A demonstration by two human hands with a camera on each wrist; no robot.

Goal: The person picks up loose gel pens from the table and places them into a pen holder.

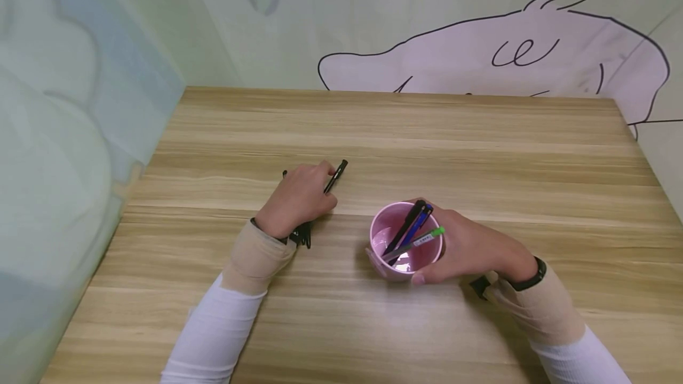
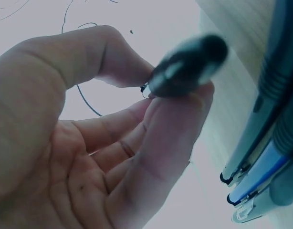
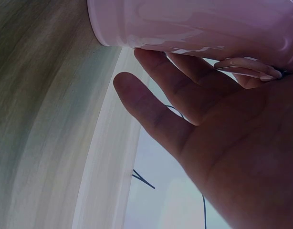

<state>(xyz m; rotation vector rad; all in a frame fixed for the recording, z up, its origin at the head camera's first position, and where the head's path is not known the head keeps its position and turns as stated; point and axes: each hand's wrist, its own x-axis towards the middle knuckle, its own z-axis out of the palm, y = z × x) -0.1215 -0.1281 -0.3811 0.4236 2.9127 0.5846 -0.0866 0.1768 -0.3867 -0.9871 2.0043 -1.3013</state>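
Note:
My left hand [image 1: 300, 199] pinches a black pen [image 1: 336, 175] between thumb and forefinger, its end pointing up and away to the right. In the left wrist view the held pen [image 2: 192, 67] is blurred close to the camera. Beneath that hand lie more pens [image 1: 305, 234], mostly hidden from above; a blue pen [image 2: 261, 174] is among them. My right hand [image 1: 464, 245] holds a pink cup [image 1: 380, 227] from its right side, thumb at the front rim and fingers behind. A black pen [image 1: 407, 224], a blue pen [image 1: 418, 223] and a green-capped pen [image 1: 427, 237] lean inside the cup.
The wood-grain table [image 1: 427, 141] has its far edge and left edge against walls covered in cartoon drawings [image 1: 480, 52]. The cup stands to the right of the left hand, a short gap apart. A dark wrist strap [image 1: 530, 277] sits on the right wrist.

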